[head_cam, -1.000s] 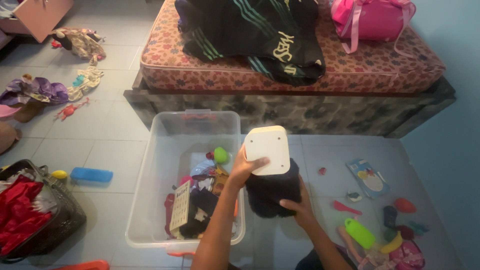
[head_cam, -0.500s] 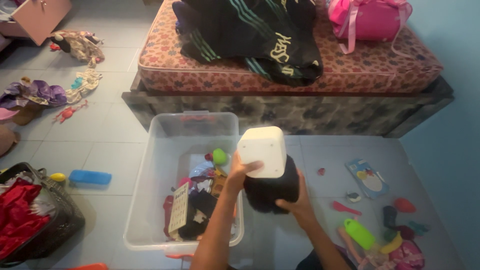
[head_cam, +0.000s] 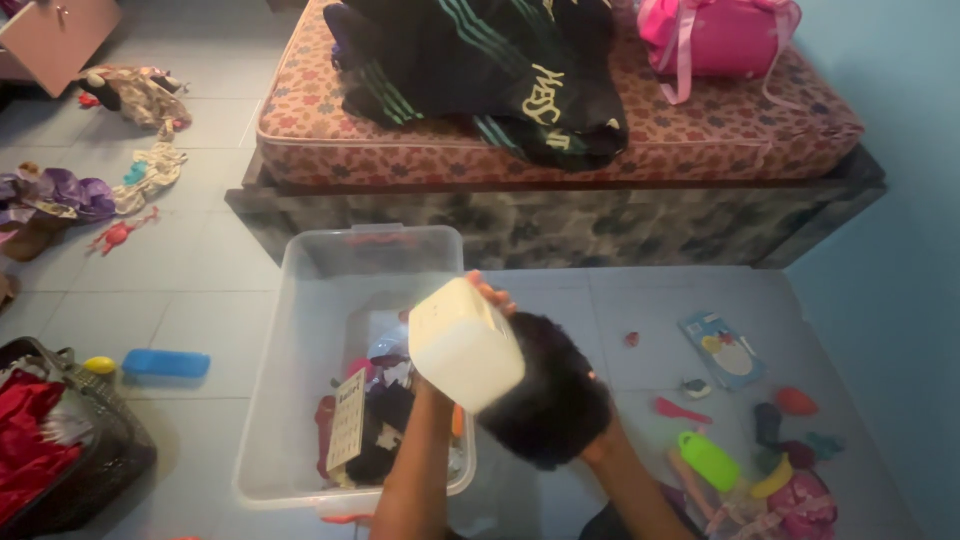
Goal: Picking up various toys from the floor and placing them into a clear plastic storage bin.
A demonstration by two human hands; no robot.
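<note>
At the far left, the dark basket (head_cam: pixel 95 470) of red cloth (head_cam: pixel 30 450) was cut off by the frame edge, so we could not see its full shape. Beside it on the tiles lay a small yellow toy (head_cam: pixel 99 365) and a blue case (head_cam: pixel 166 364), with open floor between them and the clear plastic bin (head_cam: pixel 290 400). The bin's near rim ran almost to the bottom edge; inside it, a jumble of toys and a printed card (head_cam: pixel 348 420) sat half covered by our forearm.

Our left hand (head_cam: pixel 478 300) was mostly hidden behind the white block (head_cam: pixel 466 343); only fingertips (head_cam: pixel 492 294) showed curled over its top edge, so we took it as clasping the block, though how tightly we could not tell. The block was blurred and tilted, held above the bin's right side. Attached under it hung a black furry mass (head_cam: pixel 548 395), which our right hand (head_cam: pixel 598 445) supported from beneath, its fingers buried and out of sight.

Right of that, tiles stayed partly open up to a booklet (head_cam: pixel 722 348), a green toy (head_cam: pixel 708 460) and small bits near the blue wall. The bed (head_cam: pixel 560 140) closed off the far side.
</note>
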